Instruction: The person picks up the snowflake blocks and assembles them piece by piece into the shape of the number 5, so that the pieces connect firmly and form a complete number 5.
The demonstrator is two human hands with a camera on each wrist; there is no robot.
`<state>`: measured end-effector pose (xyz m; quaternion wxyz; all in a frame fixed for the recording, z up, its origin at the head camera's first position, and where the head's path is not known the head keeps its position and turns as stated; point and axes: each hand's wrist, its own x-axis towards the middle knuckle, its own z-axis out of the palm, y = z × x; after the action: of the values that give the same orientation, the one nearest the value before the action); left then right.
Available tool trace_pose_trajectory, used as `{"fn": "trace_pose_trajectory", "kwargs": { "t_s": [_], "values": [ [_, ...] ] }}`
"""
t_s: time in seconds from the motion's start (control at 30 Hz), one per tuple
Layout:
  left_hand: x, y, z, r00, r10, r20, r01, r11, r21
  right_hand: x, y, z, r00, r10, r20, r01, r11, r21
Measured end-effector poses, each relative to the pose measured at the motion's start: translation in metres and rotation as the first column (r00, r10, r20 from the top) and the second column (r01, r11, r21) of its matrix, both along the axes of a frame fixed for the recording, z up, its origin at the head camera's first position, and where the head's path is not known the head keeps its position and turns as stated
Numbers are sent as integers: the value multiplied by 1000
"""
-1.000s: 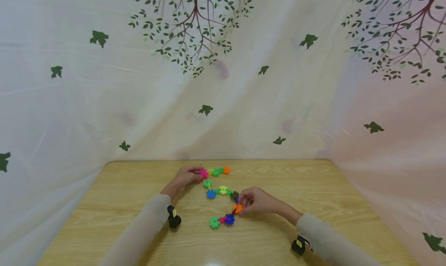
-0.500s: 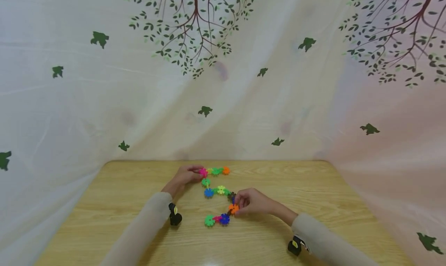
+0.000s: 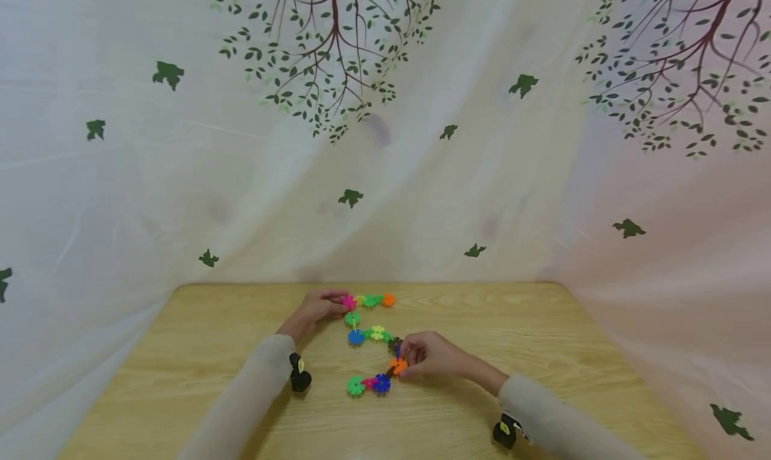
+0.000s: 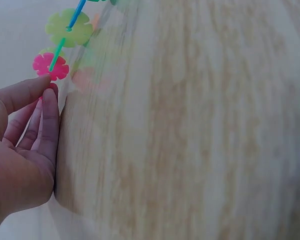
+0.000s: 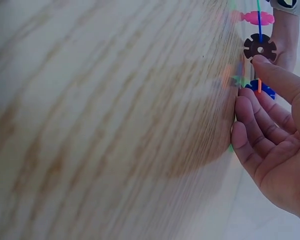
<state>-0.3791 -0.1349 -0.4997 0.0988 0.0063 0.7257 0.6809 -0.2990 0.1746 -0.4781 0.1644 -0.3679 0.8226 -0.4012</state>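
Notched, flower-shaped plastic discs are slotted together in an S-like chain on the table. My left hand (image 3: 317, 310) is at the upper left bend, where thumb and fingers pinch the pink disc (image 4: 50, 66). At the lower right bend my right hand (image 3: 435, 354) grips the chain by the orange disc (image 3: 398, 367). In the right wrist view its thumb lies against a dark brown disc (image 5: 260, 48), with fingertips by a blue disc (image 5: 264, 89). A green disc (image 3: 356, 386) ends the near row, and another orange disc (image 3: 389, 300) ends the far row.
The chain lies on a wood-grain table (image 3: 241, 393). Behind it hangs a pale cloth (image 3: 271, 199) printed with branches and leaves. Black wrist cameras (image 3: 504, 431) sit on both sleeves.
My right hand has shifted left, carrying the lower part of the chain with it. The left hand keeps its pinch on the pink disc. The head view has tilted slightly.
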Motion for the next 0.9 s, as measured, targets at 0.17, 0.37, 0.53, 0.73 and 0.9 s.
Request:
{"fn": "trace_pose_trajectory", "kwargs": {
  "t_s": [0.17, 0.37, 0.53, 0.73, 0.9],
  "values": [
    [0, -2, -3, 1000, 5, 6, -5, 1000, -13, 2, -2, 1, 1000, -11, 5, 11, 1000, 1],
    [0, -2, -6, 1000, -6, -9, 6, 1000, -13, 2, 0, -3, 1000, -12, 11, 12, 1000, 0],
    [1, -1, -6, 1000, -21, -14, 21, 1000, 4, 2, 1, -3, 1000, -10, 12, 10, 1000, 6],
    [1, -1, -3, 1000, -2, -12, 2, 1000, -15, 0, 0, -2, 1000, -17, -8, 17, 1000, 21],
    [1, -2, -2, 1000, -2, -7, 2, 1000, -12, 0, 0, -2, 1000, -18, -6, 18, 1000, 25]
  ]
}}
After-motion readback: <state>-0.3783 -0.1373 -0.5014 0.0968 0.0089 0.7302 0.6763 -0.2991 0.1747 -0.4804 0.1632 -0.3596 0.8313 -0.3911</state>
